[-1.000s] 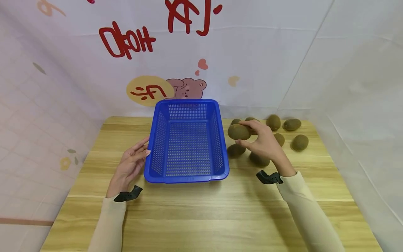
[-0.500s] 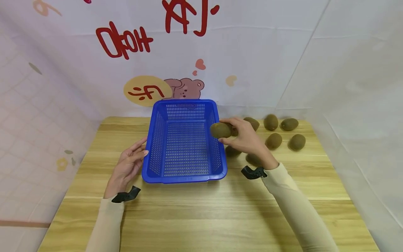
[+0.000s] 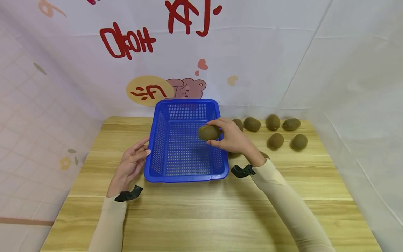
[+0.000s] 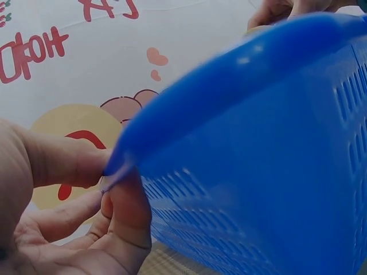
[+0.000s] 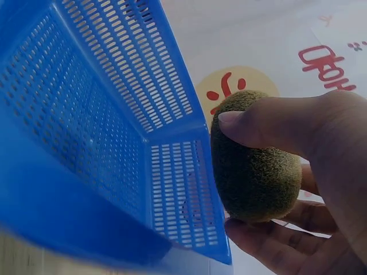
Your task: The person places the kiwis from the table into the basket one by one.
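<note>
Backdrop: white cloth [image 3: 252, 52] with red lettering [image 3: 126, 40] and a pink bear [image 3: 189, 89] hung behind the wood-grain table [image 3: 195, 217].
Blue basket [image 3: 187, 179]: sat toward the back of the table, open side up; whether its base lay fully flat could not be told.
Left hand [image 3: 127, 166]: fingers pinched the basket's left rim, thumb above and the others beneath, apparently to steady it.
Held kiwi [image 3: 209, 133]: hung over the basket's right side, just inside the rim as the head view showed it.
Right hand [image 3: 231, 136]: fingers parted only as wide as the held kiwi, thumb and fingertips on opposite sides, probably because that keeps a rounded fruit from slipping.
Loose kiwis [image 3: 275, 141]: at least eight lay on the table to the right of the basket.
In the way: the basket's right wall stood between them and its interior; the right hand and wrist partly hid the nearest ones.
</note>
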`<state>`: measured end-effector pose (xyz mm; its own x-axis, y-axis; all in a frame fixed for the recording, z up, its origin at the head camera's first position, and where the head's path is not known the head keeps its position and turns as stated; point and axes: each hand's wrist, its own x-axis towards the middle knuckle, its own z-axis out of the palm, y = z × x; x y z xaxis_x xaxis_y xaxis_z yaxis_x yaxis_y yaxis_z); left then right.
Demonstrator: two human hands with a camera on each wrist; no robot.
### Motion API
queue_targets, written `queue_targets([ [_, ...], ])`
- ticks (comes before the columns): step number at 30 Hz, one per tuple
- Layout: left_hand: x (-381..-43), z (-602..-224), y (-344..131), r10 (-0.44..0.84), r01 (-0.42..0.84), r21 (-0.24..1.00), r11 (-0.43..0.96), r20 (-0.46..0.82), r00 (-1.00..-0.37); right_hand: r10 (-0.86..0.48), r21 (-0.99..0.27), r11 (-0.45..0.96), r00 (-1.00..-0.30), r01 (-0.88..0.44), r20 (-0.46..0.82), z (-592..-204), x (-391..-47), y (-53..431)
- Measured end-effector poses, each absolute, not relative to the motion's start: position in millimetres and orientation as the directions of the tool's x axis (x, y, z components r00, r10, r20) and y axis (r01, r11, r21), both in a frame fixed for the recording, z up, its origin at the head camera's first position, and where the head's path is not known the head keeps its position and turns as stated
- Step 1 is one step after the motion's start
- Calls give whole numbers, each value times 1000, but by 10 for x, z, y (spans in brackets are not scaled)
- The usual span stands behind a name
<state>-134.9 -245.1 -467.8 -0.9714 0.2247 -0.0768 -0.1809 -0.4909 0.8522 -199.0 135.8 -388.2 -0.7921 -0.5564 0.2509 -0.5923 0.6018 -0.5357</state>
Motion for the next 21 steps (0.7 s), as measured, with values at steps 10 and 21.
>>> queue_targets([
  [10, -1354, -4660, -2443, 214, -178, 874, -453, -88, -973, -539, -574, 601, -812, -557, 224, -3934, -1962, 1406],
  [21, -1333, -4647, -2433, 211, -187, 865, -466, -96, -973, -479, -533, 675, -853, -510, 208, -3942, -1914, 1713],
])
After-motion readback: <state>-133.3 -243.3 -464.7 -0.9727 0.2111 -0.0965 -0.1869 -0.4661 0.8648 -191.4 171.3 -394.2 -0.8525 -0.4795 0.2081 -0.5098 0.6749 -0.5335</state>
